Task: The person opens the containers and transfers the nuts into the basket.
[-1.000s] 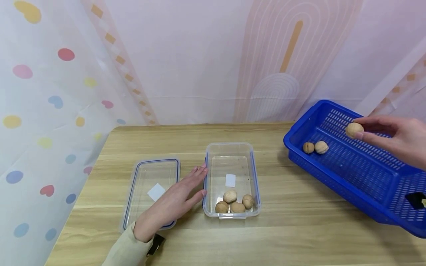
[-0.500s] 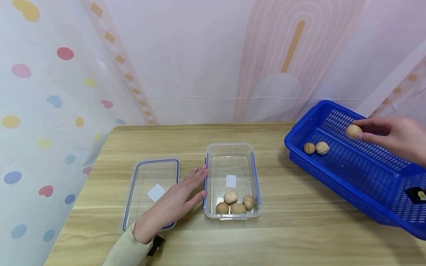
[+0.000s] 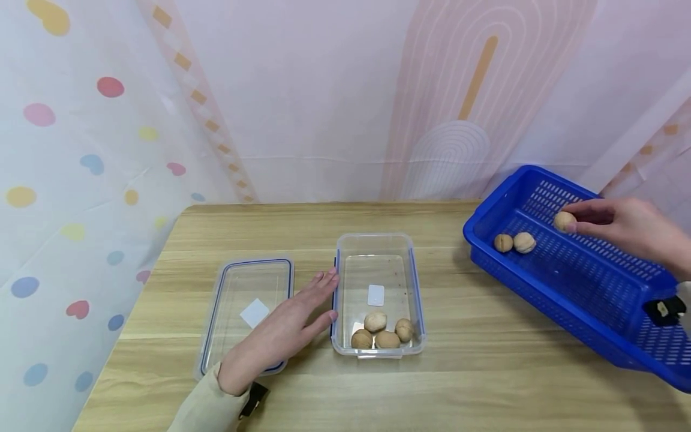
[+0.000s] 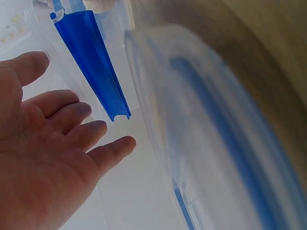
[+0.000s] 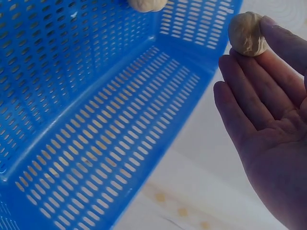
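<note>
My right hand (image 3: 628, 228) pinches a walnut (image 3: 564, 221) between thumb and fingertips, above the blue basket (image 3: 550, 312). In the right wrist view the same walnut (image 5: 247, 34) sits at the tips of the thumb and fingers. Two more walnuts (image 3: 514, 242) lie together at the basket's left end. My left hand (image 3: 288, 324) has its fingers extended, fingertips right at the left side of a clear plastic container (image 3: 376, 264). Several walnuts (image 3: 387, 339) rest at that container's near end. The left wrist view shows the fingers beside the container's blue clip (image 4: 93, 62).
A clear lid (image 3: 232, 312) with a blue seal lies left of the container, partly under my left forearm. The wooden table (image 3: 442, 384) ends at a patterned cloth backdrop (image 3: 313, 108). The basket stands at an angle on the right.
My right hand has moved a little left and down over the basket with the walnut in its fingers. The left hand stays at the container's side.
</note>
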Demonstrator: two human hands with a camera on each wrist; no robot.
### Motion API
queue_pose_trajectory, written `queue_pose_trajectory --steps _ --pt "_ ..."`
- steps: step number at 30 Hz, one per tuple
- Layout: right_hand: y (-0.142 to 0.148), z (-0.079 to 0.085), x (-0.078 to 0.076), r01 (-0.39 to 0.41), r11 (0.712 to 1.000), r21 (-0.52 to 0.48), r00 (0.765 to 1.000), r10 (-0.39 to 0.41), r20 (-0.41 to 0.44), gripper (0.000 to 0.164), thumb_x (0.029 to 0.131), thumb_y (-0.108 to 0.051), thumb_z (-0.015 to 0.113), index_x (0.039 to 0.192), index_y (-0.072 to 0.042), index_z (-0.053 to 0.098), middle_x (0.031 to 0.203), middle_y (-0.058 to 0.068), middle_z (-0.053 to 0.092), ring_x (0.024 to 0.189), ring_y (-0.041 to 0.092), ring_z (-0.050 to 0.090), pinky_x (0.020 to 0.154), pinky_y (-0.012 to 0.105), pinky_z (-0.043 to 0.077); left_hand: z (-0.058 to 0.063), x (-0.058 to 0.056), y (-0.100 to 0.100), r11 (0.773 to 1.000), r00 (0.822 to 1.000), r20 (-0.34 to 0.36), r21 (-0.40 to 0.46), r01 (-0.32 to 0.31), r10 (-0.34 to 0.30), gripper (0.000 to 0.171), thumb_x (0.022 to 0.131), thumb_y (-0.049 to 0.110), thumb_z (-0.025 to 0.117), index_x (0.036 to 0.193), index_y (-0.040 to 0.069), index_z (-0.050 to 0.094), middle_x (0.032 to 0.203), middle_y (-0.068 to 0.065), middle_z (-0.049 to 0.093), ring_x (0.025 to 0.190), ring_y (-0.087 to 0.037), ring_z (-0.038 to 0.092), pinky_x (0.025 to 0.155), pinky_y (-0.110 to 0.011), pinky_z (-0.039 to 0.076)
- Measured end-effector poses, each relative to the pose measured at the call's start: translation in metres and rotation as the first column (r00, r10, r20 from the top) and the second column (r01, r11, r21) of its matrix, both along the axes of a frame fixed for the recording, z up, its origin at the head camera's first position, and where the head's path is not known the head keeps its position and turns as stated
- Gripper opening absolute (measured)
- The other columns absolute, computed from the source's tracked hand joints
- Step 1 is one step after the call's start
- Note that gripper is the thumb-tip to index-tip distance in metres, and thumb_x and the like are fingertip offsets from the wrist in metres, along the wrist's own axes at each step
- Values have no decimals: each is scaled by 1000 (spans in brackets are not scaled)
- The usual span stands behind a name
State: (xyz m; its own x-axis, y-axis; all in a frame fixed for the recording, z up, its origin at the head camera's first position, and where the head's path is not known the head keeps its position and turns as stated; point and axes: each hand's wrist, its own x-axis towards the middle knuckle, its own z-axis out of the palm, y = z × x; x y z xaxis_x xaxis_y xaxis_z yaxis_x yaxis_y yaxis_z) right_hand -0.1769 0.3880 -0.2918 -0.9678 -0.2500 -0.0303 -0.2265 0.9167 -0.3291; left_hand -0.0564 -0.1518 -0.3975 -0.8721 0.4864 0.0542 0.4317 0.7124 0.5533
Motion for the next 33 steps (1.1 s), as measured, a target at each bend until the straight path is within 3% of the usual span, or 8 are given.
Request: queue_pose_trajectory --steps 5,9,17,33 --pt "3 -8 -7 -18 1000 -3 1000 18 18 47 105 -23 63 135 13 59 118 37 67 105 55 64 79 63 54 0 -1 0 1000 1000 -3 -3 0 0 63 109 32 54 161 4 32 169 -9 25 155 -33 24 122 -56 26" --pt "6 -15 -13 -17 999 -45 997 21 77 46 107 -20 61 137 14 57 122 38 65 110 55 63 83 62 55 -1 -1 1 1000 1000 -2 0 -7 7 63 109 31 55 161 4 33 169 -9 25 155 -33 24 122 -56 27" --pt "16 -28 -20 58 997 -44 976 -47 213 59 109 -33 55 144 15 48 135 40 56 123 61 51 93 70 48 -1 0 3 1000 1000 4 -1 -8 8 63 109 33 53 161 5 33 169 -7 24 155 -32 23 122 -56 26" --pt "13 -49 -22 15 997 -73 971 3 238 52 107 -25 61 137 16 54 130 37 61 119 56 57 93 65 52 0 2 2 1000 1000 -2 -1 -10 10 63 109 34 54 161 5 34 169 -7 24 155 -31 24 122 -55 27"
